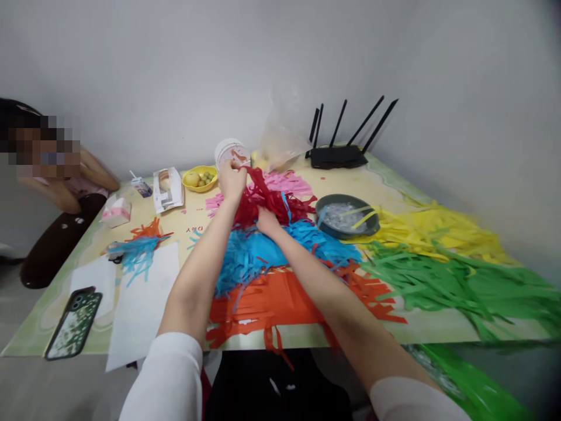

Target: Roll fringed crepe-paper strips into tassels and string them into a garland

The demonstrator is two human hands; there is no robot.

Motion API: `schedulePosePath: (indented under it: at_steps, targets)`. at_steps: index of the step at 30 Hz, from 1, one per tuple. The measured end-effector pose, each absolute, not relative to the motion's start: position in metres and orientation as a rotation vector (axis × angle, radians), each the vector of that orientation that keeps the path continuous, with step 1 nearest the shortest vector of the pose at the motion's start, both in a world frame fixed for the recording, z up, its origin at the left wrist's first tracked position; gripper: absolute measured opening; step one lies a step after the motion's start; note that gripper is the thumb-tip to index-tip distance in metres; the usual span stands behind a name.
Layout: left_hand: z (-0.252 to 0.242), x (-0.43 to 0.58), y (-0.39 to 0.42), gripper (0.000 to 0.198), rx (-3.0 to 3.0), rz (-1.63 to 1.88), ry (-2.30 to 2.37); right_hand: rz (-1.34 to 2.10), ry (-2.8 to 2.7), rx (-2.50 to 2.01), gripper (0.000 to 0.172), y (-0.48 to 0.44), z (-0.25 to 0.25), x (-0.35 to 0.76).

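A bunch of red fringed paper (280, 202) lies over pink fringed paper (300, 184) and blue fringed paper (324, 240). My left hand (232, 180) is closed, pinching a strand of the red paper and lifting it above the pile. Lower down, my right hand (266, 222) is closed at the near edge of the same red paper, its fingertips partly buried in the strips. Nearest me is orange fringed paper (280, 295), under my right forearm. Yellow fringed paper (447, 231) and green fringed paper (464, 280) spread out on the right.
A dark bowl (322, 225) with clear contents stands right of the pile. Behind are a black router (337, 156), a plastic bag (284, 140) and a yellow fruit dish (186, 180). A phone (72, 327) and white paper (140, 316) lie left. Another person (90, 175) sits at the left.
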State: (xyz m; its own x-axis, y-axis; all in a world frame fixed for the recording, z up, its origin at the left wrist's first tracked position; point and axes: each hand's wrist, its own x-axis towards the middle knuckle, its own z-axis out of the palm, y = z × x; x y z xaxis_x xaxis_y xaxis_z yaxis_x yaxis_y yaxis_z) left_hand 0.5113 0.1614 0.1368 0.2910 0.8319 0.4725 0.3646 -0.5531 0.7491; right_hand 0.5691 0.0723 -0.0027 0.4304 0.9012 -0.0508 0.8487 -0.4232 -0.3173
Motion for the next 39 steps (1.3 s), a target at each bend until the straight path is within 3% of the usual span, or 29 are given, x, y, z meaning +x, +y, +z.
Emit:
schedulePosePath:
  at_steps: [7, 11, 16, 20, 23, 27, 30, 32, 36, 39]
  targets:
    - [0.181, 0.469, 0.213, 0.017, 1.697, 1.365, 1.077, 0.287, -1.507, -2.505, 0.043, 0.057, 0.001, 0.553]
    - [0.223, 0.417, 0.224, 0.018, 1.737, 1.647, 1.062, 0.294, -1.56, -2.481, 0.04, 0.048, 0.011, 0.547]
    - [0.26, 0.343, 0.181, 0.011, 1.967, 1.824, 0.942, 0.28, -1.643, -2.382, 0.029, 0.019, 0.047, 0.545]
    - [0.238, 0.305, 0.119, 0.017, 2.392, 1.615, 0.842, 0.12, -1.602, -2.282, 0.032, -0.02, 0.092, 0.512]
    - [0.218, 0.28, 0.086, 0.021, 2.501, 1.612, 0.938, -0.054, -1.614, -2.007, 0.035, -0.052, 0.123, 0.464]
    - [0.219, 0.237, 0.054, 0.017, 2.158, 1.975, 1.065, -0.305, -1.629, -1.306, 0.029, -0.093, 0.154, 0.399]
    - [0.219, 0.206, 0.017, 0.016, 1.975, 2.149, 0.997, -0.352, -1.645, -1.09, 0.037, -0.124, 0.169, 0.365]
    - [0.208, 0.193, -0.013, 0.017, 2.235, 1.781, 0.941, -0.339, -1.668, -1.015, 0.047, -0.144, 0.17, 0.349]
    - [0.17, 0.183, -0.06, 0.019, 2.618, 0.522, 0.888, -0.077, -1.728, -1.121, 0.057, -0.172, 0.146, 0.33]
    - [0.154, 0.181, -0.076, 0.022, 2.591, 0.284, 0.926, 0.21, -1.728, -1.321, 0.06, -0.18, 0.119, 0.324]
